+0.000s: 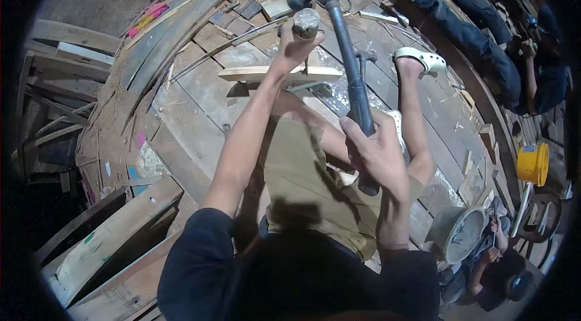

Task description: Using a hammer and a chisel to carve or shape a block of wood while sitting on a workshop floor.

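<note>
My right hand [378, 145] is wrapped round the dark handle of a claw hammer [348, 49], its head raised at the far end near my left hand. My left hand [296, 49] is closed round the upright handle of a chisel [307, 22], whose round, worn butt faces up. Below that fist a thin dark blade comes down at a pale wooden strip [251, 73] lying crosswise ahead of my legs. Whether the tip touches the wood, I cannot tell. Part of another hammer [364, 61] shows behind the raised one.
Planks [115, 242] and wood scraps lie around the board floor [193, 127]. To the right are a grey bucket [457, 236] and a yellow bucket [532, 165]. One person [496, 67] sits at upper right, another [493, 266] at lower right. My white clog [423, 59] rests ahead.
</note>
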